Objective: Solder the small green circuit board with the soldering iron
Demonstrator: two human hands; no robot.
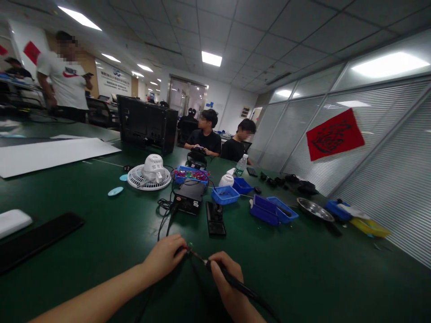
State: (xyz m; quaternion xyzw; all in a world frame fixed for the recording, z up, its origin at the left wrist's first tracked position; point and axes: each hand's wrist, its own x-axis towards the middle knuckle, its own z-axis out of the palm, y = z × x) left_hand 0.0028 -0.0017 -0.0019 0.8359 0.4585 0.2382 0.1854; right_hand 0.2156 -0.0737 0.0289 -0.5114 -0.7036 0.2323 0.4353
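Note:
My right hand point(229, 278) grips a soldering iron point(232, 280) by its black handle, its metal tip pointing left. At that tip is a small green circuit board point(190, 246) with a bit of red beside it. My left hand point(168, 253) pinches this small piece at its red side, fingers closed; much of it is hidden or too small to make out. Just beyond my hands stands a black soldering station point(190, 197) with cables. To its right lies a black iron stand point(215, 218). Behind the station, a blue tray point(180, 179) holds tangled red wires and green bits.
A white fan point(150, 175) lies left of the station, near light-blue discs point(115, 191). Blue trays point(264, 210), a metal pan point(314, 210) and a yellow tray point(370, 227) stand at right. A black monitor point(146, 123) stands behind. Two people sit across the table; another stands at left.

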